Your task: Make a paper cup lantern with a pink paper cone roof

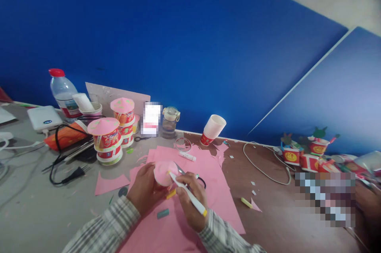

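My left hand [145,188] is closed round a small pink paper cone [164,173], held just above the pink paper sheet [208,173]. My right hand [191,201] grips a white pen-like stick with a yellow end [188,194], its tip touching the cone. Scissors [190,177] lie partly hidden behind my right hand. A white glue stick [187,156] lies on the pink sheet beyond my hands.
Decorated paper cups with pink cone lids [107,140] stand at left, next to a water bottle [63,93], a power bank [44,117] and black cables [64,165]. A stack of white cups [212,129] leans mid-table. More red cup crafts [309,154] and a white cable [262,165] sit at right.
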The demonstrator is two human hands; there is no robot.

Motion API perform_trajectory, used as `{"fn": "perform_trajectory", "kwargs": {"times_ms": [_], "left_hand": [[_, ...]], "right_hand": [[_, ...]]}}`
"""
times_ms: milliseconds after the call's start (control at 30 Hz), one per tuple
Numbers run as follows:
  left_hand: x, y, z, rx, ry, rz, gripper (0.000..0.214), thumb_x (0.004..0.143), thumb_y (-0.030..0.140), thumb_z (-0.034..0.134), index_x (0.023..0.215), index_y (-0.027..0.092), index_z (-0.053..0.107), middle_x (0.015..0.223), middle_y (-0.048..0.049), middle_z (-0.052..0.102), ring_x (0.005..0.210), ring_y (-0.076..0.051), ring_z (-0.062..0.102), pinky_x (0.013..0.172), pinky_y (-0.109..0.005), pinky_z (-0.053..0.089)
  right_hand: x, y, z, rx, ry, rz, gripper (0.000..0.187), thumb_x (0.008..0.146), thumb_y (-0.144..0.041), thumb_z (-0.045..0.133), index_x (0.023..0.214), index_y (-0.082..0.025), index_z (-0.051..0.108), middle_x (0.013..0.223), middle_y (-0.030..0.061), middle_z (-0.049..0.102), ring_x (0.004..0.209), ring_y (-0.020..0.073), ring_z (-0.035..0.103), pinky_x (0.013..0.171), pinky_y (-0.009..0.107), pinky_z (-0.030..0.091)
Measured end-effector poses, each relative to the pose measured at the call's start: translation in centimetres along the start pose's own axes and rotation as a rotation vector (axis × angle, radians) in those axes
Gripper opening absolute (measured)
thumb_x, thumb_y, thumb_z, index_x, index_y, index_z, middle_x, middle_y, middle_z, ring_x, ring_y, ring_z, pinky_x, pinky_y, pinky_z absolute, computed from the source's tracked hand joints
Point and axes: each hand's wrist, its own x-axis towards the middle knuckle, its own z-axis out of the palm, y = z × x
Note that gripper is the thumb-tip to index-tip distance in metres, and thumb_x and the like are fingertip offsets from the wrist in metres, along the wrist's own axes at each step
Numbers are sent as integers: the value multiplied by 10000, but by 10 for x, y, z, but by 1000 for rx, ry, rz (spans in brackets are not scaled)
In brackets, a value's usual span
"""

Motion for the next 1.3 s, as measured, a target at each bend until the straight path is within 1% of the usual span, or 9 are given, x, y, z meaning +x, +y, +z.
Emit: {"fn": "perform_trajectory", "kwargs": {"times_ms": [133, 333, 600, 767, 933, 1067, 1200, 1300], "left_hand": [[1, 3, -2, -10, 15, 1, 482, 480, 453, 664, 898, 241, 555, 891, -55, 645, 881, -282, 533, 747, -438, 473], [0, 2, -1, -38, 1, -20, 501, 472, 443, 669, 916, 246, 550, 879, -53, 639, 887, -298, 534, 748, -458, 467], [0, 2, -1, -38, -12, -10, 508, 462, 424, 679, 922, 253, 549, 906, -48, 640, 905, -296, 524, 761, -457, 463], [0, 0, 0, -60, -22, -21, 493, 457, 418, 685, 905, 260, 553, 907, -49, 635, 919, -306, 516, 772, -475, 452], [0, -1, 0, -38, -21, 1, 503, 455, 404, 692, 913, 260, 544, 907, -46, 637, 905, -293, 524, 766, -455, 461], [0, -2, 0, -28, -5, 13, 492, 465, 421, 681, 909, 257, 549, 906, -46, 640, 903, -290, 526, 764, -447, 464], [0, 0, 0, -52, 2, -4, 498, 477, 443, 664, 921, 250, 549, 901, -56, 637, 900, -300, 529, 758, -464, 461], [0, 0, 0, -50, -3, -24, 494, 469, 435, 674, 913, 257, 549, 898, -48, 638, 907, -294, 525, 758, -455, 463]], "right_hand": [[1, 0, 0, 6, -11, -4, 110, 781, -267, 557, 836, -220, 640, 677, -12, 628, 606, 179, 581, 575, 278, 473], [2, 0, -1, 1, -15, 3, 112, 767, -236, 559, 849, -226, 635, 698, -8, 637, 622, 185, 590, 581, 283, 479], [2, 0, 0, -28, -4, -18, 122, 743, -196, 565, 836, -227, 638, 675, -16, 634, 597, 181, 592, 547, 267, 469], [3, -2, -1, -21, -28, -47, 118, 767, -211, 552, 849, -231, 634, 679, -15, 636, 586, 177, 583, 555, 273, 465], [3, -4, -2, -18, -24, -57, 98, 783, -225, 553, 839, -227, 633, 670, -14, 634, 580, 174, 579, 554, 273, 462], [2, 0, -2, -17, -31, -38, 109, 770, -225, 559, 851, -231, 631, 677, -15, 629, 594, 179, 577, 557, 279, 464], [0, 3, -3, -16, -26, 3, 111, 758, -226, 570, 847, -234, 634, 671, -18, 621, 612, 185, 577, 561, 279, 463], [-1, 3, -4, -7, -33, 2, 114, 764, -237, 564, 853, -235, 635, 676, -17, 616, 608, 181, 573, 560, 277, 461]]}}
